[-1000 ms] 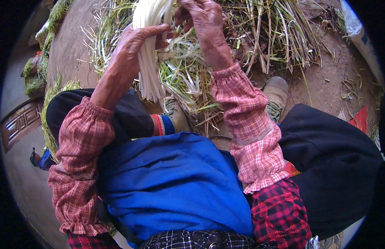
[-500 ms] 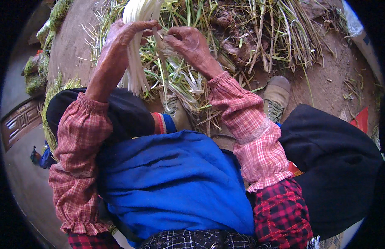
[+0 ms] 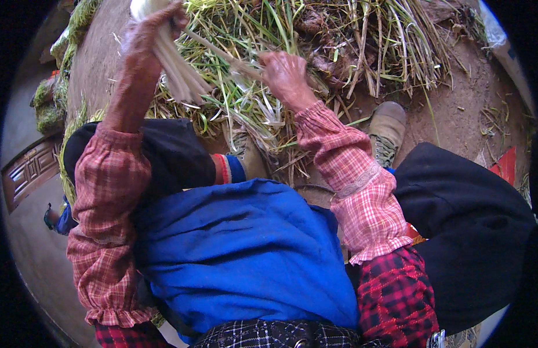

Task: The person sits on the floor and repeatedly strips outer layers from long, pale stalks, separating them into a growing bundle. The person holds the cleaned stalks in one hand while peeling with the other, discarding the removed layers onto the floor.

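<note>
My left hand point(image 3: 148, 36) is closed around a bundle of pale white plant stalks point(image 3: 179, 72) near the top of the view. Their lower ends hang tilted down to the right. In my right hand point(image 3: 287, 76), fingers bent into a fist, is the end of a thin pale strip point(image 3: 220, 53). The strip stretches slantwise from the bundle to that hand and is somewhat blurred. Beneath both hands lies a heap of green and white leaf scraps point(image 3: 254, 110).
Long uprooted stalks point(image 3: 376, 40) are piled at the far right of the heap. My two shoes point(image 3: 386, 130) stand on the dirt floor, with a blue cloth point(image 3: 240, 249) over my lap. A red piece point(image 3: 505, 167) lies at the right. Green bundles point(image 3: 51, 101) are at the far left.
My left hand has moved left and up with the bundle, which now tilts. The right hand has moved away to the right and slightly down, and the strip between them is drawn out.
</note>
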Available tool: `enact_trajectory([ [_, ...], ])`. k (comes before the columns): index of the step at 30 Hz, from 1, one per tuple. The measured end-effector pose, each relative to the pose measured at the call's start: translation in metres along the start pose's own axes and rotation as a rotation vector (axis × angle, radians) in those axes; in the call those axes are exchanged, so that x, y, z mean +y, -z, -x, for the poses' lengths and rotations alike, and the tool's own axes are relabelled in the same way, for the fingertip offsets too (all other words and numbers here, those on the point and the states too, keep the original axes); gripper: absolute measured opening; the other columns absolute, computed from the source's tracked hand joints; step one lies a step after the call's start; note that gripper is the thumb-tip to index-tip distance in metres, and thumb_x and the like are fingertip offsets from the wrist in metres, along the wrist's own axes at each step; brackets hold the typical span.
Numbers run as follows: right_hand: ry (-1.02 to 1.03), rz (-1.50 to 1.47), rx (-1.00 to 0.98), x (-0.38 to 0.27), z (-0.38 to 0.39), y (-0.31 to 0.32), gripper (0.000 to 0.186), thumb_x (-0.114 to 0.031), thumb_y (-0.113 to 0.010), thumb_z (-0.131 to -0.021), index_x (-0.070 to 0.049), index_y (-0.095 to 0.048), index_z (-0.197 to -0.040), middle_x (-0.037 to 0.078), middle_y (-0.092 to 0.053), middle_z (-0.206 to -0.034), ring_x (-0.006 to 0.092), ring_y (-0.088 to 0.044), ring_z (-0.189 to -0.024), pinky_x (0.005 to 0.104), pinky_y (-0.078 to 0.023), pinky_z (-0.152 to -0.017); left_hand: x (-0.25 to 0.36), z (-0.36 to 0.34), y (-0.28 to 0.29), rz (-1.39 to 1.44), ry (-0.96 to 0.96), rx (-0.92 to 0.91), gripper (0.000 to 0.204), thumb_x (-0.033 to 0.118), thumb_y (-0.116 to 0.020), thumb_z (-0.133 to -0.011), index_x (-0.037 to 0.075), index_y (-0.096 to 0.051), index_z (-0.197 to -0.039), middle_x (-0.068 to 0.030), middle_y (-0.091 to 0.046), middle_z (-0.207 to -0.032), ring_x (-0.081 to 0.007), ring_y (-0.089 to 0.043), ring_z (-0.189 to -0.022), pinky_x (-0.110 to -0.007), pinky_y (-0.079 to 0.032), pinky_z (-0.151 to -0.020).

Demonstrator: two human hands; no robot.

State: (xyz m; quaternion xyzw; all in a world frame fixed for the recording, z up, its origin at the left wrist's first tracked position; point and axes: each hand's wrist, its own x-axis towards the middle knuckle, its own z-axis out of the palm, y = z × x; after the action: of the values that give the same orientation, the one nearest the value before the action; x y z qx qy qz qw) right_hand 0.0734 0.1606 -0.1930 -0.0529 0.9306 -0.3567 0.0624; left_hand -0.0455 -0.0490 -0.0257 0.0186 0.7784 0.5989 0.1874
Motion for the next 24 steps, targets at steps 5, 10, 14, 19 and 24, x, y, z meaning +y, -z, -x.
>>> enact_trajectory([
  [5,-0.007,0.205,0.124,0.053,0.032,-0.035,0.022,-0.029,-0.067,-0.083,-0.008,-0.062,-0.087,0.012,-0.066,-0.067,0.0263,-0.066,-0.061,0.0394,-0.049,-0.052,0.036,0.002,0.059,0.071,-0.103,0.122,0.035,0.016,-0.061,-0.09,-0.006,-0.057,-0.117,-0.0089,-0.063,-0.105,-0.0162,-0.06,-0.091,-0.024,-0.046,-0.083],
  [10,-0.015,0.256,0.088,0.077,0.042,-0.028,0.009,-0.006,-0.056,-0.078,-0.008,-0.06,-0.086,0.016,-0.065,-0.071,0.0362,-0.065,-0.069,0.0483,-0.048,-0.058,0.068,0.045,0.069,-0.978,-0.483,0.165,0.034,0.014,-0.056,-0.092,-0.005,-0.056,-0.121,-0.0129,-0.061,-0.116,-0.016,-0.058,-0.107,-0.029,-0.046,-0.093],
  [14,0.093,0.38,0.237,0.053,0.038,0.001,0.012,-0.017,-0.055,-0.085,-0.016,-0.061,-0.095,0.008,-0.057,-0.094,0.0243,-0.057,-0.088,0.0366,-0.047,-0.065,0.036,0.014,0.036,0.469,-0.096,0.127,0.031,-0.003,-0.065,-0.082,0.0,-0.052,-0.11,-0.0122,-0.061,-0.09,-0.0178,-0.059,-0.073,-0.025,-0.052,-0.062],
  [19,0.233,-0.761,0.022,-0.041,0.018,0.041,0.043,-0.045,-0.046,-0.094,-0.008,-0.067,-0.102,0.012,-0.067,-0.085,0.0271,-0.064,-0.077,0.037,-0.051,-0.07,0.03,0.022,-0.005,0.419,0.02,0.112,0.021,0.005,-0.065,-0.085,0.001,-0.054,-0.103,-0.0061,-0.062,-0.077,-0.0126,-0.058,-0.061,-0.019,-0.044,-0.049],
  [24,0.23,-1.211,-0.503,-0.074,0.03,0.061,0.043,-0.04,-0.045,-0.096,-0.001,-0.064,-0.09,0.007,-0.063,-0.071,0.0174,-0.063,-0.066,0.0294,-0.049,-0.06,0.024,0.026,-0.032,0.388,0.081,0.123,0.02,0.009,-0.064,-0.087,0.001,-0.057,-0.103,-0.0062,-0.064,-0.082,-0.0109,-0.059,-0.066,-0.019,-0.044,-0.052],
])
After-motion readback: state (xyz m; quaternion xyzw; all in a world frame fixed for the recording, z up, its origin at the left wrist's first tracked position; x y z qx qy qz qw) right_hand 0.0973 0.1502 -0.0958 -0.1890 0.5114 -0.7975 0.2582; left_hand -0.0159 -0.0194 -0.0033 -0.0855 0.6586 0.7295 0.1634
